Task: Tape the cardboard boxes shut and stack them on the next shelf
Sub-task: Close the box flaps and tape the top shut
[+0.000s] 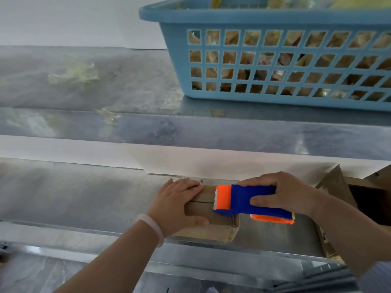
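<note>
Box location: small cardboard box (203, 209) at 5 o'clock in view, on the metal shelf (84, 197) near its front lip.
Left hand (179, 203): fingers straight and together, pressed flat on the box's 9 o'clock end, thumb along the near edge.
Right hand (283, 193): wrapped round the tape dispenser (251, 200), which rests on the box top.
Handling: likely light and thin-walled, so it may slide or dent. Brace the ends, not the flaps' middle.
Axis: flap seam runs 9 to 3. Dispenser blade points to 9.
</note>
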